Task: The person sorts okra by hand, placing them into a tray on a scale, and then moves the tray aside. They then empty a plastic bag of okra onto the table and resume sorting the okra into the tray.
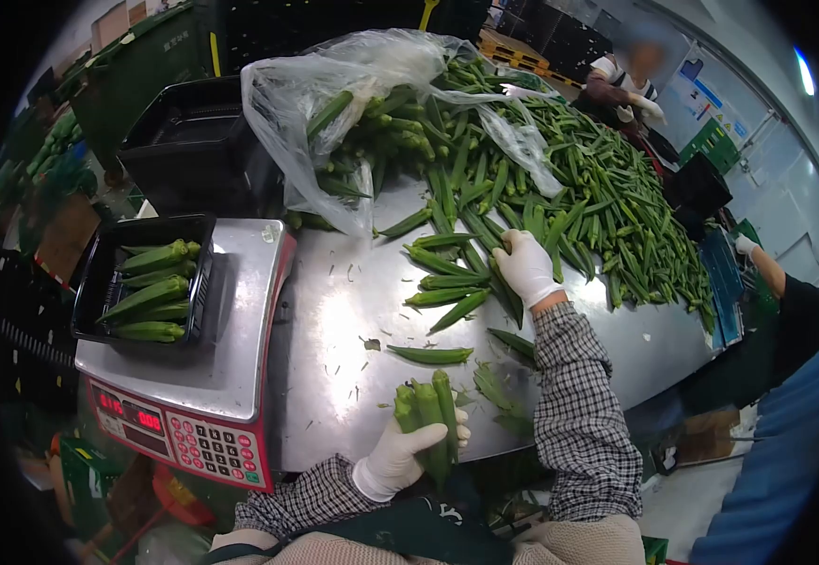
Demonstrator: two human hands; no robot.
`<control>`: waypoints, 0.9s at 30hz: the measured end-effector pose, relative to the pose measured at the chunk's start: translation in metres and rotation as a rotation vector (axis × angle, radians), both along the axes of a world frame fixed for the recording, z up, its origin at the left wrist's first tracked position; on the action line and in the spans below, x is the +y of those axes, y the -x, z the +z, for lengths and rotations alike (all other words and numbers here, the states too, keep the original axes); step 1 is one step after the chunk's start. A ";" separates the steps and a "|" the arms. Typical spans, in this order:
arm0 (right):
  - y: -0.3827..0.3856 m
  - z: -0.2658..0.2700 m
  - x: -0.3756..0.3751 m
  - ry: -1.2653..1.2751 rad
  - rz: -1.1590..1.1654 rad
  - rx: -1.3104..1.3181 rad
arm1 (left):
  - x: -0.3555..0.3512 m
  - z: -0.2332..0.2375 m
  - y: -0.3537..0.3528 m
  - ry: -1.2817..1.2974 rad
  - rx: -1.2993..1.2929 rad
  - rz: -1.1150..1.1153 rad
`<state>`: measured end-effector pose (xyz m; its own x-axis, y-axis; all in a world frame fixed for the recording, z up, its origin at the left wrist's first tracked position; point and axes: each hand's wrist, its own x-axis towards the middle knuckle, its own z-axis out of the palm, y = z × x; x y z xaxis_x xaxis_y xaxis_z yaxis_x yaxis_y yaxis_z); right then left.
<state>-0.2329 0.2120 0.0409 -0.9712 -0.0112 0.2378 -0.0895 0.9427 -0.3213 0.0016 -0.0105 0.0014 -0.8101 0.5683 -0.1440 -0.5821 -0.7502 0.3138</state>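
Observation:
My left hand [408, 454], in a white glove, is closed around several green okra pods [425, 414] held upright at the table's near edge. My right hand [527, 267], also gloved, reaches to the near edge of the okra pile [584, 193]. Its fingers are curled down onto a pod there; the fingertips are partly hidden. Left of it, several loose pods [447, 281] lie in a rough row. A single pod [431, 355] lies nearer to me, above my left hand.
A scale [240, 330] with red digits stands at left, bearing a black tray [204, 282] of okra. Empty black trays [184, 160] are stacked behind it. A clear plastic bag [278, 104] covers part of the pile. Co-workers [631, 85] stand at far right.

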 end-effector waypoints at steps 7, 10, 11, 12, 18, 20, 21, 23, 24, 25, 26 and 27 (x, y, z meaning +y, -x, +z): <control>-0.017 0.007 0.010 0.139 -0.021 0.168 | 0.001 0.000 -0.002 0.009 -0.005 0.016; -0.058 0.016 0.018 0.373 0.103 0.387 | 0.001 0.005 -0.001 0.025 0.002 0.025; -0.077 0.025 0.015 0.451 0.104 0.346 | 0.001 0.006 -0.001 0.032 0.004 0.030; -0.092 0.032 0.011 0.530 0.110 0.351 | 0.001 0.007 -0.001 0.021 0.026 0.037; -0.158 0.060 -0.002 1.008 0.174 0.263 | 0.001 0.007 -0.003 0.055 0.023 0.056; -0.173 0.071 -0.005 1.149 0.215 0.171 | 0.002 0.008 -0.003 0.074 0.027 0.080; -0.177 0.075 -0.005 1.196 0.232 0.101 | 0.002 0.008 -0.003 0.065 0.026 0.073; -0.185 0.080 -0.002 1.290 0.264 -0.036 | 0.002 0.007 -0.002 0.051 0.024 0.055; -0.187 0.079 -0.002 1.296 0.286 -0.048 | 0.002 0.006 -0.002 0.047 0.020 0.068; -0.189 0.079 -0.003 1.303 0.308 -0.060 | 0.004 0.006 -0.003 0.045 0.016 0.082; -0.190 0.078 -0.003 1.308 0.333 -0.072 | 0.004 0.006 -0.002 0.042 0.013 0.098; -0.191 0.077 -0.004 1.307 0.330 -0.081 | 0.004 0.007 -0.002 0.055 0.017 0.095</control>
